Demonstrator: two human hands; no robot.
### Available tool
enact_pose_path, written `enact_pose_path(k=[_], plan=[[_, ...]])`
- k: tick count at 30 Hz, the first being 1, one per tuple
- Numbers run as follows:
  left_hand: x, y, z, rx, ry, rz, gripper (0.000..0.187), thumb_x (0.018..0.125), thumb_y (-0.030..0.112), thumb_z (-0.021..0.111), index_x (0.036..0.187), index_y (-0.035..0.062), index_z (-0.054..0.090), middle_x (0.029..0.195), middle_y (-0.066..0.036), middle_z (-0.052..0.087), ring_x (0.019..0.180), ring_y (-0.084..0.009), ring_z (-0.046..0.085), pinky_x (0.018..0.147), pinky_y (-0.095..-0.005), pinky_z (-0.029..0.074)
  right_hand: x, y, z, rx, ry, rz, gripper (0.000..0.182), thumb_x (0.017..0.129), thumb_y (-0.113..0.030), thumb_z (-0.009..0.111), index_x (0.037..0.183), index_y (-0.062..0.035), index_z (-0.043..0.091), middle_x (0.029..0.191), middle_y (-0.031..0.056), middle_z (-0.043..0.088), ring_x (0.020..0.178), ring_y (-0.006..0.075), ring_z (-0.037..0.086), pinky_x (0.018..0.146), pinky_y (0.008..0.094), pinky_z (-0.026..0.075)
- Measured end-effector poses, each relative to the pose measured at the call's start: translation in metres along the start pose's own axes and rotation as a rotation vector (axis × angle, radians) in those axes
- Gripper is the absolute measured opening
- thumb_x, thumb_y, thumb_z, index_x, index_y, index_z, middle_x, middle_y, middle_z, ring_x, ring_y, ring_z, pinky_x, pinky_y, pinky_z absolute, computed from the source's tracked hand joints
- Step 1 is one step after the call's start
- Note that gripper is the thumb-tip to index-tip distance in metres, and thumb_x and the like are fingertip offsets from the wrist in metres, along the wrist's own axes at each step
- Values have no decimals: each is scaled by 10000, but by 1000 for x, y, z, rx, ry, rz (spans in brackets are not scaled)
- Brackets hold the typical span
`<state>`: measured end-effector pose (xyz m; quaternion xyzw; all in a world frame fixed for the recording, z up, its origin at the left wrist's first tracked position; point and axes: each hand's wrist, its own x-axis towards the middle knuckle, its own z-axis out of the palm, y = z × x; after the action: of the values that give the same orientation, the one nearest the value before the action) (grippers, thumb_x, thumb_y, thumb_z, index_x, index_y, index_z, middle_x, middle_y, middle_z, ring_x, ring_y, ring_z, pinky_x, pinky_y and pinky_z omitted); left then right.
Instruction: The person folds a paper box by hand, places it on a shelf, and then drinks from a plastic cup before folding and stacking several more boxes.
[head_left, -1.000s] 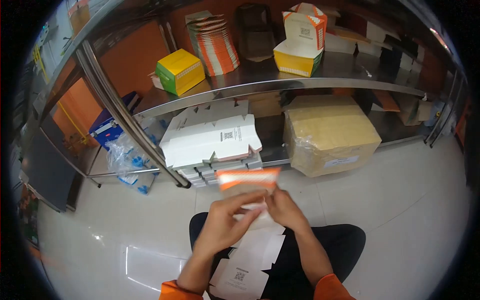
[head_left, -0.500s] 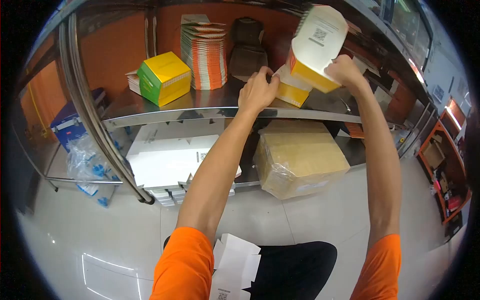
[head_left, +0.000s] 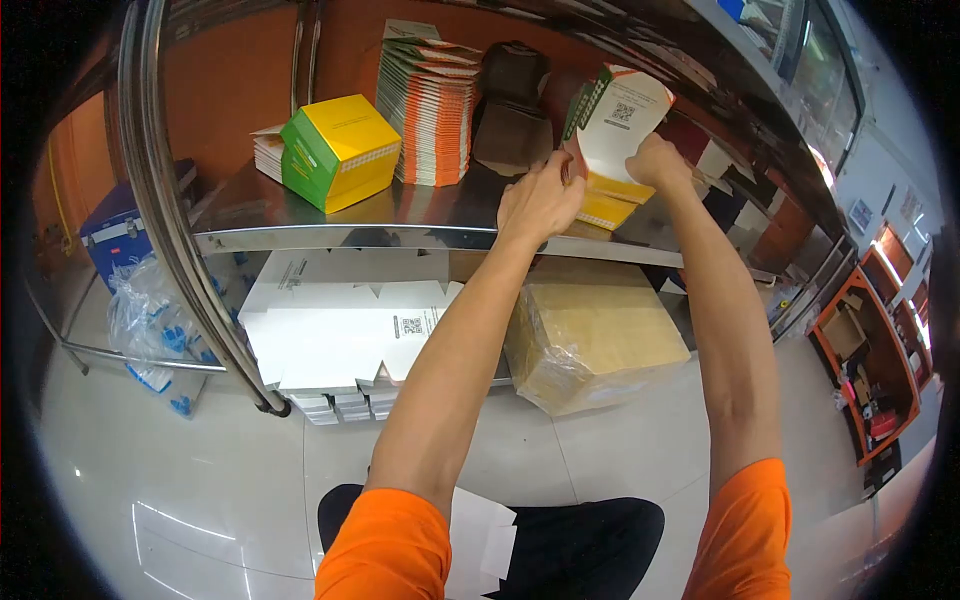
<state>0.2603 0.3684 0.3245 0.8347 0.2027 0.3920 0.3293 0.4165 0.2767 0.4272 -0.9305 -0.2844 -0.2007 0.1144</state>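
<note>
An open yellow and green box (head_left: 622, 120), white inside with a printed code, stands on the steel shelf (head_left: 350, 237) among yellow box parts. At its left side is my left hand (head_left: 543, 200), fingers bent against the box edge; their tips are partly hidden. My right hand (head_left: 660, 162) is closed on the right edge of the same box. Farther left sits a closed yellow and green box (head_left: 345, 150). Beside it rises a tall stack of flattened orange, white and green cartons (head_left: 435, 110). A flat white carton (head_left: 480, 540) lies on my lap.
Below the shelf are white flat cartons (head_left: 345, 335) in a pile and a taped brown box (head_left: 595, 330). A dark open box (head_left: 513, 110) stands behind my left hand. At the left are a steel post (head_left: 185, 230) and a plastic bag (head_left: 150, 320); an orange rack (head_left: 868, 350) is at the right.
My right hand has lowered the open box onto the other yellow box parts and moved left. My left hand has shifted slightly right against it. The camera view has turned a little.
</note>
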Motion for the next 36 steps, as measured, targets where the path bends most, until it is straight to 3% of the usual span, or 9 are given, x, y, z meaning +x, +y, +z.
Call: enact_pose_path(k=[4, 10, 13, 18, 22, 26, 29, 32, 36], plan=[[-3, -2, 4, 17, 4, 28, 553, 916, 427, 404, 1380, 130, 451, 1313, -211, 565, 1211, -388, 533, 1026, -460, 404, 9, 6, 17, 93, 98, 85, 487, 823, -222, 586, 1283, -59, 581, 1344, 211, 553, 1231, 339, 553, 1004, 447, 458], [-4, 6, -1, 45, -51, -16, 565, 902, 414, 439, 1372, 101, 425, 1262, -238, 589, 1179, -401, 553, 1003, -475, 417, 22, 2, 22, 468, -60, 112, 470, 813, -197, 604, 1256, -37, 600, 1316, 199, 579, 1224, 333, 561, 1002, 426, 465], [0, 5, 0, 61, -24, -24, 565, 899, 426, 445, 1354, 93, 431, 1227, -242, 610, 1151, -409, 569, 986, -485, 424, 18, -1, 23, 33, 21, -2, 437, 835, -173, 580, 1251, -45, 609, 1305, 200, 586, 1224, 325, 563, 1015, 405, 460], [-1, 3, 4, 84, -14, 12, 588, 903, 435, 442, 1405, 133, 412, 1292, -225, 570, 1195, -382, 546, 1011, -450, 409, 31, 17, 40, -12, -23, 17, 446, 809, -165, 615, 1243, -63, 620, 1311, 205, 578, 1240, 315, 551, 1015, 402, 460], [-3, -4, 4, 130, -38, 28, 595, 907, 457, 441, 1419, 153, 417, 1322, -202, 550, 1224, -357, 529, 1027, -444, 395, 47, 44, 75, 41, 47, -248, 498, 733, -149, 682, 1216, -41, 625, 1224, 227, 623, 1152, 353, 599, 965, 393, 484], [8, -9, -5, -217, -91, 56, 601, 906, 466, 501, 1404, 140, 417, 1300, -204, 528, 1229, -392, 506, 1008, -462, 419, 45, 65, 73, 409, 79, -417, 499, 701, -179, 750, 1160, -15, 640, 1105, 213, 679, 1068, 342, 641, 896, 390, 492], [15, -16, 3, -400, 332, 49, 861, 860, 513, 643, 1463, 12, 287, 1387, -320, 416, 1318, -404, 427, 1094, -449, 341, 29, 64, 66, 680, -41, -519, 473, 760, -77, 735, 1209, -4, 603, 1172, 186, 662, 1095, 312, 630, 914, 379, 484], [18, -22, -1, -451, 238, 89, 932, 857, 557, 640, 1481, -4, 236, 1403, -330, 412, 1327, -394, 428, 1102, -435, 335, 9, 48, 56, 810, -15, -545, 483, 770, -32, 718, 1232, 6, 584, 1223, 189, 634, 1138, 311, 603, 938, 369, 470], [10, -14, -9, -628, 149, 164, 953, 872, 577, 616, 1489, -24, 210, 1360, -302, 488, 1294, -368, 477, 1090, -375, 346, -27, 24, 20, 547, -23, -425, 495, 864, -117, 649, 1308, 52, 509, 1255, 178, 610, 1149, 260, 579, 976, 350, 426]])
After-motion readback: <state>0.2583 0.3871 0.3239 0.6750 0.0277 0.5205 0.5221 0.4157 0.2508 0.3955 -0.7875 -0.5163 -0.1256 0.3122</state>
